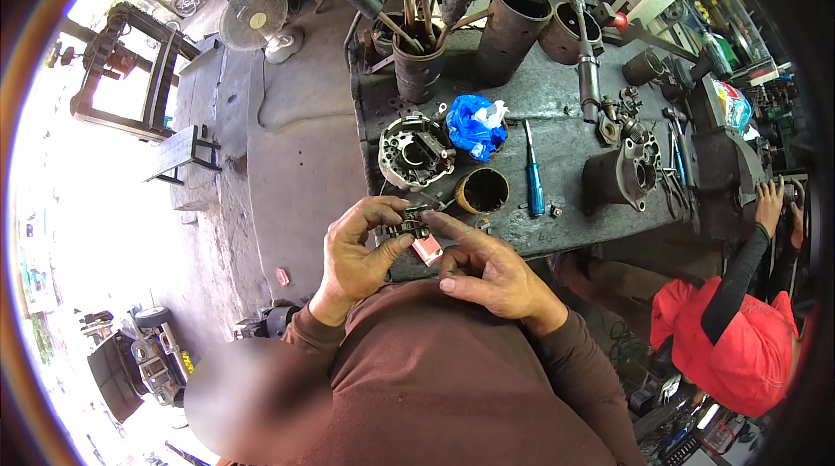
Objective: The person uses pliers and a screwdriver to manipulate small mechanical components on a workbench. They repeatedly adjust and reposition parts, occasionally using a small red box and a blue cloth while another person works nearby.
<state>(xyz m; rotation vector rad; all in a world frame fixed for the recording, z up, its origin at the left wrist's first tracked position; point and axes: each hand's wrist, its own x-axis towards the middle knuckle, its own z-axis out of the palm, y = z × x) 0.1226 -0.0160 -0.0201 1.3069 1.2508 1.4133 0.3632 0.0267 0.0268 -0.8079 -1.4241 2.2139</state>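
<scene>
My left hand (355, 255) grips a small dark metal assembly (405, 224) between fingers and thumb over the bench's front edge. My right hand (483, 279) has its index finger stretched to the assembly's right side, touching or nearly touching it, with the thumb apart and other fingers curled. A red-and-white small box (427, 251) lies beneath the assembly. Just beyond are a round cast metal housing (404, 153), a grimy open can (483, 190), a blue plastic bag with white crumpled material (474, 127) and a blue-handled screwdriver (535, 187).
The bench (557, 231) also holds tall containers of tools (416, 70), another housing (613, 179) and scattered hand tools. A co-worker in red (739, 344) works at the right. A fan (252, 22), small bench (187, 153) and wheeled machinery (152, 357) stand on the left.
</scene>
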